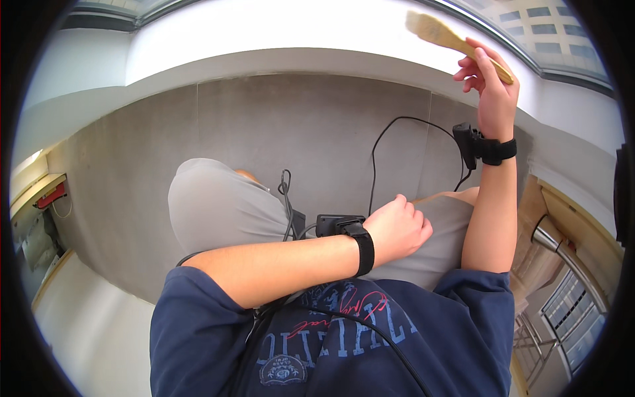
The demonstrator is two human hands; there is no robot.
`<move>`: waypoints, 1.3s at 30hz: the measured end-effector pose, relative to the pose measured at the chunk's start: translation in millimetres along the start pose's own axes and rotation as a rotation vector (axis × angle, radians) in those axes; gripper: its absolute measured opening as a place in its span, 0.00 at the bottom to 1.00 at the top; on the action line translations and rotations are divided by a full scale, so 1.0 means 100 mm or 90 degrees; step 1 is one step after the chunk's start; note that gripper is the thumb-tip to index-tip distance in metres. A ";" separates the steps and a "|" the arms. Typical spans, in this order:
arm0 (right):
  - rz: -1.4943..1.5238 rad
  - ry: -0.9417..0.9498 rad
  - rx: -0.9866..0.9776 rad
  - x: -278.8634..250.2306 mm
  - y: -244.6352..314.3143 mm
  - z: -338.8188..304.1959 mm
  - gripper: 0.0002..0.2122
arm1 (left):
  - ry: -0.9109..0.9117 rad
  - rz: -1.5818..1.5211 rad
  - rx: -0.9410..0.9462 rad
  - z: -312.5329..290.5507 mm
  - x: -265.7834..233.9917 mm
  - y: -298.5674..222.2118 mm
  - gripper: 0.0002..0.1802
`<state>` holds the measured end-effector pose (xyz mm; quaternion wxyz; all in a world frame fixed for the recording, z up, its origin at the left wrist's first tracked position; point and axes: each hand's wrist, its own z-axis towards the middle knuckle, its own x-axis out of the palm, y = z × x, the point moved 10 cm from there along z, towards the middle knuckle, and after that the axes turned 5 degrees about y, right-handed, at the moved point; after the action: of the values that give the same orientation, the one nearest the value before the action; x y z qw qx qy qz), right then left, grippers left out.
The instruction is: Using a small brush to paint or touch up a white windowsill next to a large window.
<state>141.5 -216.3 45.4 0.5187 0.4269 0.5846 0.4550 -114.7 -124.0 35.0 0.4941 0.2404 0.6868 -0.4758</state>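
Note:
Raised at the upper right, my right hand [491, 79] grips a flat brush [452, 41] by its wooden handle. The handle end sticks out past the fingers, and the pale bristles point up and left, in front of the white ledge [284, 33] below a window. Across my lap lies my left forearm. My left hand [398, 227] rests on my right thigh, fingers curled in with nothing showing in them; its palm is hidden. On each wrist a black strap holds a small black device, such as the right wrist device [468, 144].
A black cable [374, 155] loops from the right wrist device toward my lap, and more cables cross my shirt. Beyond my knees stands a grey panelled surface [297, 112]. Window frames [569, 83] edge the top right. A metal rack [532, 337] stands at the lower right.

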 end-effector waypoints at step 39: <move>0.140 0.164 0.164 0.80 -0.18 -0.04 0.15 | -0.016 -0.009 -0.017 -0.05 0.00 0.03 0.18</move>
<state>129.3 -142.4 10.9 0.3279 0.4894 0.6491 0.4812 -114.4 -118.6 33.7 0.5023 0.2229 0.6887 -0.4730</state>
